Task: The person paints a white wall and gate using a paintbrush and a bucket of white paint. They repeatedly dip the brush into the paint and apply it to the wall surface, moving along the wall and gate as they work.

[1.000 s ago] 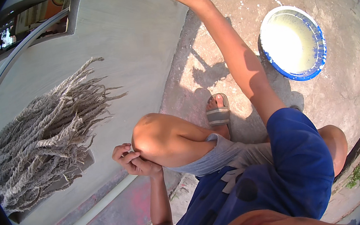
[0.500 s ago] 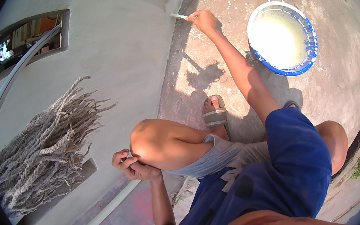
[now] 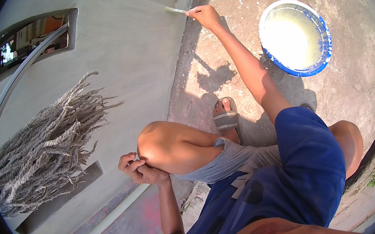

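Note:
My right hand (image 3: 204, 16) is stretched out far ahead, its fingers closed round the handle of a small paintbrush (image 3: 177, 11). The brush points left, and its pale bristles lie at the grey plastered wall (image 3: 129, 54), low down by the floor; whether they press on it is hard to tell. Beside my bent knee (image 3: 158, 141), my left hand (image 3: 141, 169) is held with loosely curled fingers, and nothing shows in it. To the right of my right forearm stands a blue-rimmed bucket (image 3: 322, 67) with whitish liquid and pale splashes on its rim.
A grey string mop head (image 3: 52, 146) hangs against the wall at left. Near it are a curved pipe (image 3: 12, 81), a recessed opening (image 3: 44, 34) and a lower slot (image 3: 58, 198). Another pale pipe (image 3: 103, 228) runs along the wall's foot. White specks dot the concrete floor (image 3: 243, 41).
My right hand has moved the paintbrush left and slightly farther away, over the wall's surface. My left hand stays by the knee. The whole view has shifted slightly.

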`<state>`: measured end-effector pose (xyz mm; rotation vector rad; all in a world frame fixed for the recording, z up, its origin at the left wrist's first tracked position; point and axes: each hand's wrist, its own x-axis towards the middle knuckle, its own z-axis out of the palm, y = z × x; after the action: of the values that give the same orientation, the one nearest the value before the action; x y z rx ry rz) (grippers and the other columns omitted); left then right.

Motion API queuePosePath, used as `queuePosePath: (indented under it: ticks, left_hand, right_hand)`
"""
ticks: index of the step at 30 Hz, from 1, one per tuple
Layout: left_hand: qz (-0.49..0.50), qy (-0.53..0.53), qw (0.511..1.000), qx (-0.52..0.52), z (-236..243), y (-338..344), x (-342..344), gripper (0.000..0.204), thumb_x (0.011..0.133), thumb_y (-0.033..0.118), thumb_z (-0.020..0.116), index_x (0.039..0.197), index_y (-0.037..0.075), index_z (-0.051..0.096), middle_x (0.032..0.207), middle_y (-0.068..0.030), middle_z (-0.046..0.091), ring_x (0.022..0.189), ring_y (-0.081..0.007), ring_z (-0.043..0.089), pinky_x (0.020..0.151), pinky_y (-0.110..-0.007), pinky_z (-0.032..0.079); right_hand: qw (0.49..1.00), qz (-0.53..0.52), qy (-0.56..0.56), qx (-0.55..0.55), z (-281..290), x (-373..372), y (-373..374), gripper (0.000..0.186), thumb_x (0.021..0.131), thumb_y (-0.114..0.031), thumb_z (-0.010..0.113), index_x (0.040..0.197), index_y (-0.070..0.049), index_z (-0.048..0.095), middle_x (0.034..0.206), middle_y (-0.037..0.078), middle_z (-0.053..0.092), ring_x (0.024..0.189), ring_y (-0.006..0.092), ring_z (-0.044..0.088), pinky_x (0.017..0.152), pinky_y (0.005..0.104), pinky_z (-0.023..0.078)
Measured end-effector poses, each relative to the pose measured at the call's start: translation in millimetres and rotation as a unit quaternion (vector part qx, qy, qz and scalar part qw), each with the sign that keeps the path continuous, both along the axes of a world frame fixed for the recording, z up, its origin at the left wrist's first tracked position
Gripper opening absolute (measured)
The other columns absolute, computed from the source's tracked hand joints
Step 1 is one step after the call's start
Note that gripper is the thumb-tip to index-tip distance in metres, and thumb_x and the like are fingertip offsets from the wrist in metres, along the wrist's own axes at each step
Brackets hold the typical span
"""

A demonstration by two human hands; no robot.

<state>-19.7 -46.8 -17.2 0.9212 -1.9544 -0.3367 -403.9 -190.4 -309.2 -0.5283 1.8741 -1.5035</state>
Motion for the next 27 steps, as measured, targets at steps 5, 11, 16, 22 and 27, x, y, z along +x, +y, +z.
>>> queuePosePath:
  ticks: [5,11,16,22,27]
  left_hand:
    - [0.0,0.022,1.0,0.003,1.2,2.5,1.6,0.021,0.091,-0.003,0.038,0.079,0.01,0.049,0.103,-0.0073,0.045,0.099,-0.0218,0.043,0.089,-0.039,0.037]
    - [0.008,0.022,1.0,0.017,1.4,2.1,0.2,0.021,0.092,-0.002,0.038,0.079,0.01,0.049,0.103,-0.0076,0.045,0.1,-0.022,0.044,0.089,-0.039,0.038]
    - [0.005,-0.002,1.0,0.004,1.6,1.1,2.3,0.021,0.093,-0.002,0.037,0.079,0.01,0.049,0.102,-0.0074,0.044,0.1,-0.0223,0.044,0.09,-0.039,0.038]
    - [0.002,0.01,1.0,0.005,1.1,2.1,3.5,0.021,0.093,-0.002,0.037,0.079,0.009,0.048,0.102,-0.0073,0.044,0.1,-0.0224,0.044,0.091,-0.039,0.038]
    - [0.006,0.024,1.0,0.018,1.1,2.1,0.9,0.021,0.093,-0.002,0.037,0.079,0.009,0.048,0.103,-0.0074,0.044,0.1,-0.0225,0.044,0.091,-0.039,0.038]
  right_hand:
    - [0.984,-0.03,0.124,0.122,-11.5,4.5,-2.3,0.027,0.083,-0.046,0.081,0.095,-0.022,0.083,0.074,0.002,0.074,0.067,0.0165,0.068,0.062,0.0343,0.051]
    - [0.987,-0.059,0.029,-0.146,28.7,-2.8,-13.5,0.03,0.084,-0.042,0.081,0.098,-0.016,0.082,0.074,0.0,0.072,0.07,0.0092,0.065,0.065,0.0267,0.05]
    - [0.996,-0.019,-0.038,-0.076,5.1,-2.4,-7.1,0.029,0.086,-0.045,0.079,0.097,-0.019,0.082,0.073,-0.002,0.073,0.069,0.01,0.067,0.063,0.0287,0.049]
    - [0.984,-0.058,0.128,0.11,-11.0,1.9,-2.1,0.03,0.084,-0.046,0.08,0.096,-0.018,0.082,0.075,0.001,0.075,0.07,0.0113,0.069,0.064,0.0314,0.051]
    - [0.974,-0.092,0.011,-0.207,40.6,0.5,-11.2,0.032,0.084,-0.043,0.082,0.098,-0.014,0.082,0.076,-0.001,0.075,0.07,0.0072,0.067,0.062,0.0258,0.048]
